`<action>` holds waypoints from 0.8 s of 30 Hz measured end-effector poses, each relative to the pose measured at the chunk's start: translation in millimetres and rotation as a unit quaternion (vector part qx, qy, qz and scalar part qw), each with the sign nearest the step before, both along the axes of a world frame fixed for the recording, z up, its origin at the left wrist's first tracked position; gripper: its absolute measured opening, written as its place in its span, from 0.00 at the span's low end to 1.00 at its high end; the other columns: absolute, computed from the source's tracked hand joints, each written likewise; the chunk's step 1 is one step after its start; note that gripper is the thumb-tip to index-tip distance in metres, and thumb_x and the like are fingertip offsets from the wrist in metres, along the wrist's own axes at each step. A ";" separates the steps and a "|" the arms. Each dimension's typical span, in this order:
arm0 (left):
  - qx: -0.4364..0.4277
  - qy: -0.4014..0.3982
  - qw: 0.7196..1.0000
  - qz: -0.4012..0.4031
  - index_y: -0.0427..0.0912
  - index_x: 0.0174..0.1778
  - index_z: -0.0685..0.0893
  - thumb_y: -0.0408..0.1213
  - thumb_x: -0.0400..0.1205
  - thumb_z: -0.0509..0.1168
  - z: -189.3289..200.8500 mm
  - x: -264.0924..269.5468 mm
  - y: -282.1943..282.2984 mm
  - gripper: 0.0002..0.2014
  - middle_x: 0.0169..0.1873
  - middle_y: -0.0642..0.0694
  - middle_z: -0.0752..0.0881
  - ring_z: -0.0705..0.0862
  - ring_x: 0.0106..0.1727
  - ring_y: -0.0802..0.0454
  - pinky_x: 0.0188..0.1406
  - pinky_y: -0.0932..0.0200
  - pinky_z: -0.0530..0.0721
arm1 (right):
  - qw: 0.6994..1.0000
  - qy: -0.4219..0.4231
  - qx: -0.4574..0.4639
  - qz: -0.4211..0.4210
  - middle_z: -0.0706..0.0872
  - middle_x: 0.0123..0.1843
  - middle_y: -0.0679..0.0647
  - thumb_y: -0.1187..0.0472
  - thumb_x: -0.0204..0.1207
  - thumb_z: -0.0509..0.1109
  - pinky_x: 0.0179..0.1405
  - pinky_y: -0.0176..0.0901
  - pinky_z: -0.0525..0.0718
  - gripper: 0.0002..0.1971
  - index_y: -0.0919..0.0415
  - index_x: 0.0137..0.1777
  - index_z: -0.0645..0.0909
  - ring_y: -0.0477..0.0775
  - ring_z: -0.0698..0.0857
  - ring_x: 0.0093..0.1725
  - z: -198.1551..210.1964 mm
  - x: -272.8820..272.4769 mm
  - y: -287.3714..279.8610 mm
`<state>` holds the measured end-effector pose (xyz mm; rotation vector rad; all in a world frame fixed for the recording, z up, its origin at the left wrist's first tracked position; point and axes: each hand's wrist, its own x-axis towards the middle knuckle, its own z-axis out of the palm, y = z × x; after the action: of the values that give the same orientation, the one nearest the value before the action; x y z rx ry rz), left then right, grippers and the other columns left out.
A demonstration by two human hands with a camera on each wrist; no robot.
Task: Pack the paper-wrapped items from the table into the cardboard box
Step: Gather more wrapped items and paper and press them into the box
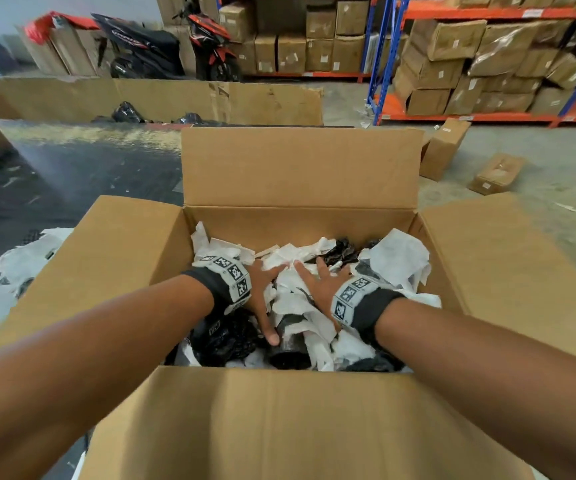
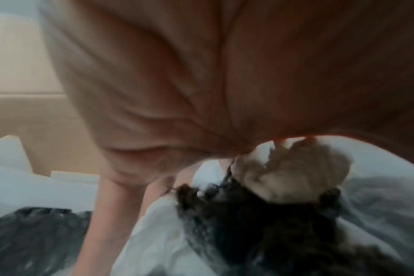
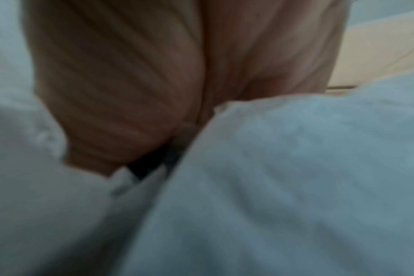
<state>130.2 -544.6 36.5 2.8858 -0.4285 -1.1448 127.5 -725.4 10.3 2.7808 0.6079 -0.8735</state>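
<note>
Inside the open brown cardboard box (image 1: 494, 271), I press my left hand (image 1: 262, 289) and right hand (image 1: 317, 285), fingers spread flat, on white paper-wrapped black items (image 1: 297, 306), likely settling them.

Both forearms bare, no sleeves. Left hand (image 1: 262, 282): bare, no glove; black fabric wrist wrap (image 1: 210, 289) just behind it, w/ a light grey band (image 1: 234, 277) over the wrap carrying square black-and-white coded markers in a row, approx 4 visible. Right hand (image 1: 317, 285): bare too; same kit behind it, black wrap (image 1: 373, 317) plus grey marker band (image 1: 350, 296), approx 3 squares showing. Wrist views: blurred close-ups of palm creases only, no rings or other wear discernible.
</note>
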 end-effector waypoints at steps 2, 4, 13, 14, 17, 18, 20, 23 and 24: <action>-0.006 -0.005 1.000 -0.002 0.62 0.87 0.34 0.60 0.58 0.86 0.8 5.0 6.0 0.75 0.89 0.47 0.43 0.47 0.89 0.44 0.86 0.42 0.51 | 1.000 0.009 0.011 0.010 0.33 0.87 0.68 0.50 0.65 0.85 0.74 0.74 0.69 0.70 0.40 0.84 0.25 0.83 0.57 0.81 0.7 6.7 -8.5; -0.011 -0.013 1.000 -0.006 0.65 0.85 0.32 0.62 0.57 0.86 10.9 10.4 15.2 0.76 0.89 0.46 0.42 0.47 0.89 0.42 0.85 0.39 0.53 | 0.999 0.030 0.034 0.020 0.37 0.88 0.66 0.49 0.63 0.87 0.77 0.69 0.68 0.68 0.37 0.86 0.32 0.77 0.57 0.84 17.7 14.0 -16.9; 0.074 -0.006 0.997 0.013 0.55 0.87 0.34 0.62 0.57 0.86 9.6 11.8 24.1 0.76 0.88 0.43 0.54 0.60 0.87 0.42 0.83 0.43 0.66 | 0.997 0.068 -0.043 0.002 0.33 0.88 0.58 0.37 0.55 0.87 0.84 0.67 0.55 0.75 0.40 0.85 0.27 0.67 0.46 0.87 55.2 27.5 -55.1; 0.073 0.009 0.997 0.022 0.54 0.88 0.36 0.59 0.58 0.87 2.8 10.1 22.7 0.75 0.89 0.44 0.53 0.58 0.87 0.42 0.83 0.43 0.65 | 0.995 0.087 -0.042 0.006 0.37 0.89 0.56 0.41 0.60 0.87 0.84 0.63 0.54 0.72 0.45 0.86 0.29 0.64 0.47 0.88 49.1 23.3 -56.3; 0.065 0.006 0.998 0.024 0.55 0.88 0.39 0.61 0.57 0.87 2.5 9.0 20.0 0.75 0.89 0.46 0.54 0.58 0.87 0.42 0.83 0.42 0.65 | 0.995 0.100 -0.001 -0.018 0.48 0.90 0.52 0.44 0.62 0.86 0.84 0.56 0.58 0.69 0.49 0.88 0.34 0.59 0.55 0.87 46.8 22.8 -58.7; 0.058 -0.007 0.998 0.017 0.55 0.89 0.41 0.62 0.57 0.86 8.5 8.7 20.0 0.74 0.88 0.46 0.57 0.60 0.87 0.43 0.83 0.43 0.66 | 0.996 0.087 0.008 -0.028 0.51 0.90 0.52 0.40 0.60 0.86 0.84 0.57 0.61 0.69 0.48 0.88 0.36 0.60 0.58 0.86 52.1 24.8 -59.5; 0.034 -0.038 0.999 0.002 0.55 0.89 0.45 0.63 0.58 0.85 25.6 7.5 19.6 0.70 0.86 0.46 0.62 0.64 0.85 0.45 0.82 0.44 0.67 | 0.998 0.035 0.030 -0.034 0.60 0.88 0.53 0.32 0.56 0.84 0.81 0.58 0.67 0.68 0.47 0.89 0.44 0.61 0.67 0.83 67.0 25.4 -63.1; -0.012 -0.092 0.996 -0.004 0.52 0.89 0.52 0.60 0.66 0.82 51.3 4.2 20.0 0.60 0.84 0.43 0.67 0.67 0.83 0.43 0.80 0.47 0.66 | 0.998 -0.040 0.051 -0.021 0.71 0.83 0.53 0.29 0.64 0.77 0.76 0.53 0.72 0.56 0.52 0.87 0.58 0.59 0.74 0.78 99.8 16.4 -70.5; -0.017 -0.116 0.993 -0.011 0.53 0.89 0.53 0.62 0.68 0.80 57.2 3.1 21.3 0.58 0.82 0.41 0.69 0.70 0.81 0.42 0.78 0.48 0.68 | 0.997 -0.060 0.053 -0.013 0.73 0.82 0.54 0.30 0.69 0.73 0.75 0.51 0.73 0.50 0.54 0.86 0.62 0.59 0.75 0.76 112.1 11.2 -72.6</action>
<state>133.3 -523.3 93.7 3.0023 -0.4786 -0.7972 138.7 -797.9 122.4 2.9163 0.6153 -0.6923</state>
